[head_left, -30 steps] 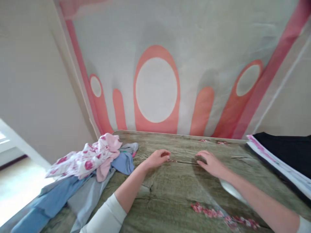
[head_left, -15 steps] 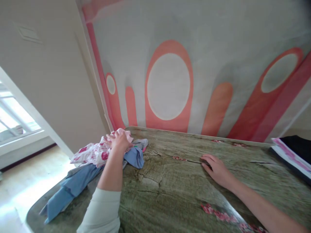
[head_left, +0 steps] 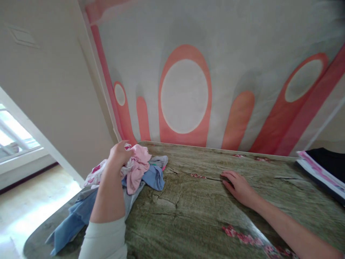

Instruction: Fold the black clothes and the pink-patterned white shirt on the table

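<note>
Poking out left of the left hand (head_left: 118,156), the spotted cloth (head_left: 95,173) slants long-ways up into its closed fingers, with blue clothes (head_left: 66,230) lying below them. Pink cloth (head_left: 138,171) bunches just right of those fingers, and this is the nearer hand. Well to the right, the right hand (head_left: 239,189) seems to rest on the counter (head_left: 188,223), its bare fingers a little apart, with flat clothes (head_left: 329,163) farther right.

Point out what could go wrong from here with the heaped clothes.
The left hand is on the pink-and-white garment, which lies crumpled over the blue clothing; lifting it might drag other pieces along.

The heap also lies close to the left edge of the table, so a sideways tug could send something over.
</note>
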Available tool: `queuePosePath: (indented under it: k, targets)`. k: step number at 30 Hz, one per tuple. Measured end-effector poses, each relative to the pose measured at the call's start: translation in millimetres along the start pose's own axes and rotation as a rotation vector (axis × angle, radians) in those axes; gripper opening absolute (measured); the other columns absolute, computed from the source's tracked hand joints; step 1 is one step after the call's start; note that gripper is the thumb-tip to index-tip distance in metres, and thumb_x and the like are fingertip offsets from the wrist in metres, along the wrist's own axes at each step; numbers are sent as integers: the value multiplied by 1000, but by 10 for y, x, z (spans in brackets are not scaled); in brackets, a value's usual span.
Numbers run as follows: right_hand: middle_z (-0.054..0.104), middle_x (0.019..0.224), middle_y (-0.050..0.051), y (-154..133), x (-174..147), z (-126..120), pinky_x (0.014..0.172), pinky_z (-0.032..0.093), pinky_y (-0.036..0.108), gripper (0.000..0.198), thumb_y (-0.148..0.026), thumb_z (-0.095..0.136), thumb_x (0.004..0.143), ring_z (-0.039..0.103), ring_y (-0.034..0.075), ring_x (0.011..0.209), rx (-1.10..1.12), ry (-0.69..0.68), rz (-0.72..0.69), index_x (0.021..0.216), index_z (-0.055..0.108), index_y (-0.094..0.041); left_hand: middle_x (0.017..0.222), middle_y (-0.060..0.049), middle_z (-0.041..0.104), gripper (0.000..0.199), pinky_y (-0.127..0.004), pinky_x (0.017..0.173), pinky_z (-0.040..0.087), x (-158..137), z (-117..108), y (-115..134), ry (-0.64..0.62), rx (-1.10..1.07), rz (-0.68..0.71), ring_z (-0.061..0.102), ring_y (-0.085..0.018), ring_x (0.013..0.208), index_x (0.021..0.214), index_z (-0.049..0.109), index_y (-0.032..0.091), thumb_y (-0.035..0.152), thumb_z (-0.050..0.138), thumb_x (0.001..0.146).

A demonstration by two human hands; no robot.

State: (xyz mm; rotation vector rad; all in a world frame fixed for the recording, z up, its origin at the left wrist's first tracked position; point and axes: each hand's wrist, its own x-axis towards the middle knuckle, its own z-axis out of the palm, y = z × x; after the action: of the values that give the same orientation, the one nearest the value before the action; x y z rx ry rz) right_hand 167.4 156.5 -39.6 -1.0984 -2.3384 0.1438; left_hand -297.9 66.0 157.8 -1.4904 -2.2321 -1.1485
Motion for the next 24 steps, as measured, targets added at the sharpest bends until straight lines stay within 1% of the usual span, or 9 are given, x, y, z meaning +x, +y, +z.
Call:
queuePosePath:
  k: [2,6,9,11,13,16,19,22,24]
  targets:
    - [57,113,11,16,0,19,89,43,42,30,-31,43,85,52,25,104,0,3,-5,108,58,-19,91,-1,64,38,-32,81,45,-38,-101,242,65,1,42,59,-20,88,103,60,17,28,67,67]
    - [57,113,11,27,-1,30,89,43,42,29,-30,43,85,53,24,103,2,17,-9,107,59,-18,104,3,61,41,-29,78,48,-214,-189,794,306,-324,108,59,-15,86,117,52,19,39,56,82]
    - [57,113,11,13,4,19,89,43,41,29,-29,43,85,53,24,103,5,21,-10,107,59,-18,108,0,59,41,-31,81,48,-369,-125,1102,437,-507,169,58,-17,92,119,48,20,40,54,84]
    - [57,112,11,3,11,14,89,43,42,29,-29,43,85,53,24,103,6,21,-14,108,59,-18,113,-4,57,40,-33,88,45,-479,-22,1259,429,-560,248,57,-18,99,119,47,19,39,54,84]
    - [58,111,11,-2,19,14,89,43,42,29,-29,43,85,53,24,103,11,24,-12,107,59,-19,122,-8,52,44,-35,95,41,-609,111,1404,233,-572,391,51,-21,110,123,44,18,37,53,84]
    - [58,111,11,7,20,24,88,43,42,29,-30,44,85,54,24,102,22,19,1,107,59,-20,136,-9,41,51,-35,101,34,-857,321,1601,-355,-551,625,40,-22,123,134,34,20,36,47,88]
    - [58,112,10,8,12,13,90,42,43,29,-30,45,84,54,25,103,34,17,16,106,59,-20,132,-6,47,40,-34,102,32,-1138,521,1715,-803,-447,773,42,-22,121,129,42,23,34,43,91]
    - [58,111,10,-98,49,-83,91,42,42,28,-29,46,83,53,24,104,112,39,12,107,57,-19,116,-7,59,30,-33,94,40,-1409,726,1710,-1094,-223,894,54,-23,108,117,54,22,29,45,89]
    - [58,111,10,-281,133,-195,93,41,41,28,-29,46,84,53,23,105,190,70,-10,109,56,-19,107,-8,62,26,-32,87,44,-1578,857,1678,-1145,-107,954,58,-23,99,111,57,20,23,43,88]
